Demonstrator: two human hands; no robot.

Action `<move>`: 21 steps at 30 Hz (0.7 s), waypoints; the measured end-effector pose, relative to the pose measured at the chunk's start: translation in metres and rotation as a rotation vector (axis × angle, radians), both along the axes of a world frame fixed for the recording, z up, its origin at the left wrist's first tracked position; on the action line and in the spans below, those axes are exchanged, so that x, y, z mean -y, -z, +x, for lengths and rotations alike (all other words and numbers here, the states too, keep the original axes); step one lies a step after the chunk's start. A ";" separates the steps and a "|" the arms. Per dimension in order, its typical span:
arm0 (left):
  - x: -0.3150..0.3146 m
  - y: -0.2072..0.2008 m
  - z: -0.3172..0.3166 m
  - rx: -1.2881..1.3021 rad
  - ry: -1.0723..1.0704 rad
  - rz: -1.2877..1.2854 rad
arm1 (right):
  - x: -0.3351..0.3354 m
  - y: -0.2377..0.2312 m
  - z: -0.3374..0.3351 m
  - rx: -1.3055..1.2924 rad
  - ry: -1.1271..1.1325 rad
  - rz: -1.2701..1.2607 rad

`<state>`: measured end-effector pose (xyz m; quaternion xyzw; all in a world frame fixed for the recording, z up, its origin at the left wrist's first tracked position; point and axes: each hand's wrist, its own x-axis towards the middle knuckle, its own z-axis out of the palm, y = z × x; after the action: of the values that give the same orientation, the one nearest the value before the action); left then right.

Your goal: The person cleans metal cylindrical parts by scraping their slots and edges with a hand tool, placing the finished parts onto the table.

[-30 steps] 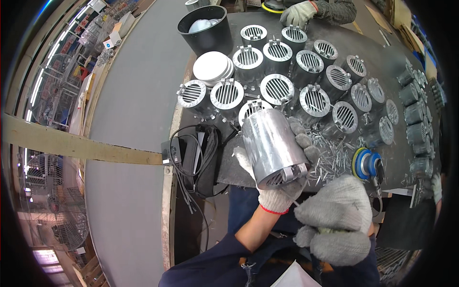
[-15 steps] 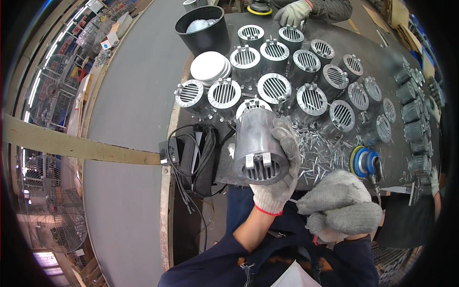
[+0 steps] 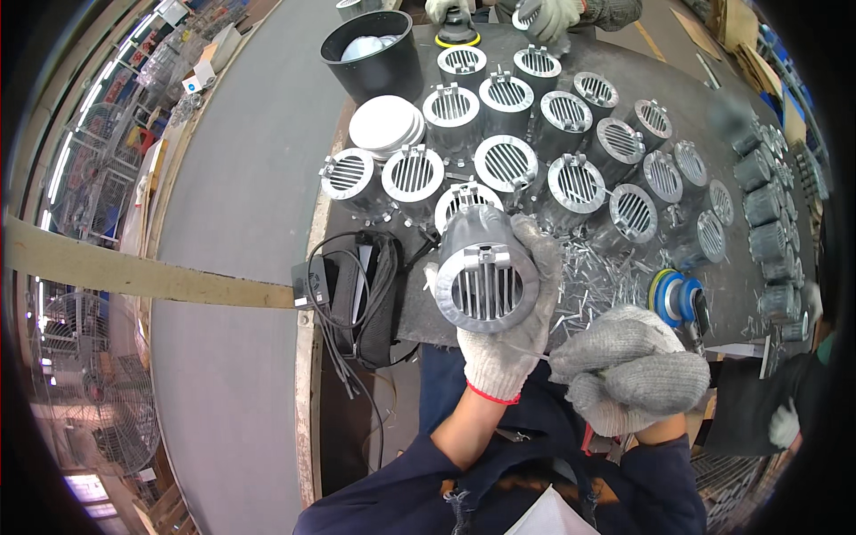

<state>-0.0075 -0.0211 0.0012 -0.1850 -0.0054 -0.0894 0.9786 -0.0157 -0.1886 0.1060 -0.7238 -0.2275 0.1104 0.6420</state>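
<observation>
In my left hand (image 3: 540,290) is a grey metal cylinder with a slotted end (image 3: 488,287); the gloved fingers wrap its right side. Its round grate and small hinge-like tabs face me. My right hand (image 3: 629,373), also in a grey-white knit glove, is closed to the right of it and apart from it. A thin metal rod (image 3: 537,356) pokes out leftward from its fingers; the rest of that rod is hidden. Just beyond the held cylinder stands a similar slotted cylinder (image 3: 469,198) on the dark worktable (image 3: 428,312).
Several slotted cylinders (image 3: 506,163) cover the table, with more stacked at right (image 3: 765,207). Metal slivers (image 3: 588,276) lie scattered near a blue sander (image 3: 682,299). At left are a black bucket (image 3: 373,67), white discs (image 3: 385,123) and a cabled black bag (image 3: 374,294). A co-worker's gloved hands (image 3: 553,18) work opposite.
My left hand has tipped the cylinder, so its slotted end faces me more fully. My right hand has risen slightly. Across the table, a co-worker's hand now rests on another sander.
</observation>
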 end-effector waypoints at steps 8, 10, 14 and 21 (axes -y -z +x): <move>-0.004 0.017 -0.006 -0.185 0.040 0.144 | 0.005 -0.010 -0.015 -0.120 0.232 0.048; -0.002 0.033 -0.009 -0.113 -0.021 0.226 | 0.005 -0.004 -0.013 -0.144 0.207 0.142; -0.001 0.071 -0.021 -0.218 -0.092 0.992 | 0.005 0.017 0.005 0.272 -0.006 -0.117; 0.006 0.094 -0.025 -0.323 0.014 0.492 | -0.014 0.022 0.032 0.575 -0.175 -0.203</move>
<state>-0.0321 -0.0270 -0.0924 0.0460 0.1738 -0.0643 0.9816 0.0160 -0.1747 0.0842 -0.7634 -0.4488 -0.0217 0.4641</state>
